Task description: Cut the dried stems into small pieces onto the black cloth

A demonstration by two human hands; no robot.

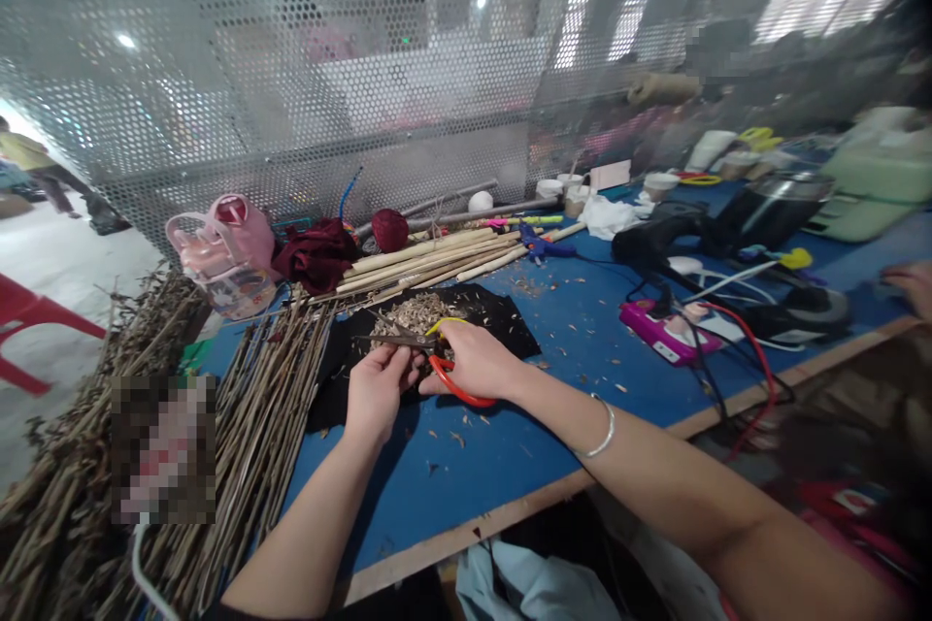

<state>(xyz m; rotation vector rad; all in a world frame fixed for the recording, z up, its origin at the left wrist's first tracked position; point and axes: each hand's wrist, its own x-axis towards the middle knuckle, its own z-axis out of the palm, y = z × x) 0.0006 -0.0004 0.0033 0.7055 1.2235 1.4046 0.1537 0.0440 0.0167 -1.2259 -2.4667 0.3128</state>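
My right hand (473, 361) is closed around the scissors (466, 392), which have a red and a yellow handle loop. Their dark blades point left over a pile of dry, pale plant bits (426, 310), and they look parted. Just below the blades, my left hand (377, 386) has its thumb and fingers pinched together; whatever is in them is too small or hidden to name. Under the pile lies a black cloth (514, 320) on the blue table (466, 485). Loose flakes are scattered around both hands.
Long dry stems (254, 408) lie to the left, and peeled sticks (437, 262) behind the cloth. A blue glue gun (543, 245), a purple power strip (670, 332) with cables and a black kettle (772, 209) stand rightward. Another person's hand (914, 286) shows far right.
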